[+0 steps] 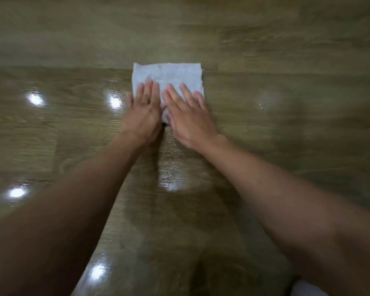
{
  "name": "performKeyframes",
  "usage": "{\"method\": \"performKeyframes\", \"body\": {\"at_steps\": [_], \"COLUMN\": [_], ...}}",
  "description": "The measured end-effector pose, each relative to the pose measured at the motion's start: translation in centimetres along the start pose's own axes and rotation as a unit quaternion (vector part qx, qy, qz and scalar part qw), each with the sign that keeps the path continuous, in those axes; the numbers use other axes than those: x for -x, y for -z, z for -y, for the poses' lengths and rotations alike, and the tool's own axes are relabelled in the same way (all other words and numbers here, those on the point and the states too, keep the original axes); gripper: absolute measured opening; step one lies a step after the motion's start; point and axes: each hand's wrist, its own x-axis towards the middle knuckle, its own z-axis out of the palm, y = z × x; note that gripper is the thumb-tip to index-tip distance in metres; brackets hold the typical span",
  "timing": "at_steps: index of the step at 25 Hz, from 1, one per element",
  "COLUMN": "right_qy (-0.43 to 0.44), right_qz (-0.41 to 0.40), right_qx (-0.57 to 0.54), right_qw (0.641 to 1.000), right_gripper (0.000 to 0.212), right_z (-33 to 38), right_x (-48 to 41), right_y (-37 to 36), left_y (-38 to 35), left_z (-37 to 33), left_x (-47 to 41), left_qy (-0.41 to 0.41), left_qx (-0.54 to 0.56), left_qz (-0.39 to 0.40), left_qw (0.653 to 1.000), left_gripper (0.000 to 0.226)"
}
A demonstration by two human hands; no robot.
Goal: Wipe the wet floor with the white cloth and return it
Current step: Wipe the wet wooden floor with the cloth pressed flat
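You press your left hand (pixel 142 113) and right hand (pixel 188 116) flat, fingers straight, grasping nothing, on the white cloth (pixel 169 76) lying on the floor (pixel 286 124).

two bare forearms (pixel 83 189)

One wide-angle view comes from a camera worn on the person's head, facing forward and steeply down at a wood-grain floor (pixel 286 50) that fills the frame. Both bare forearms enter from the lower corners. The left hand (pixel 142 116) and right hand (pixel 190 118) lie side by side near the centre on a white cloth (pixel 171 74), close below the lens, slightly blurred.
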Motion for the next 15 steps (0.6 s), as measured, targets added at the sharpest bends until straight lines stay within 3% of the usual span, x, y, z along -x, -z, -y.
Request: {"method": "performKeyframes", "body": {"at_steps": [4, 10, 15], "right_qy": [0.017, -0.042, -0.073], "right_qz": [0.036, 0.009, 0.01], "right_qx": [0.025, 0.006, 0.006], "right_qw": [0.999, 0.999, 0.997], "right_gripper": [0.057, 0.062, 0.054], "right_z": [-0.8, -0.6, -0.6], "right_x": [-2.8, 15.4, 11.3], "right_y": [1.4, -1.4, -1.3], "left_y": [2.2, -2.4, -2.1], "left_z": [-0.4, -8.1, -5.2], "left_x": [-2.5, 8.9, 6.1], "left_qy": [0.048, -0.091, -0.139], "left_qx": [-0.055, -0.047, -0.093], "left_qz": [0.045, 0.039, -0.014], "left_qw": [0.996, 0.994, 0.986], "left_gripper": [0.062, 0.063, 0.062]}}
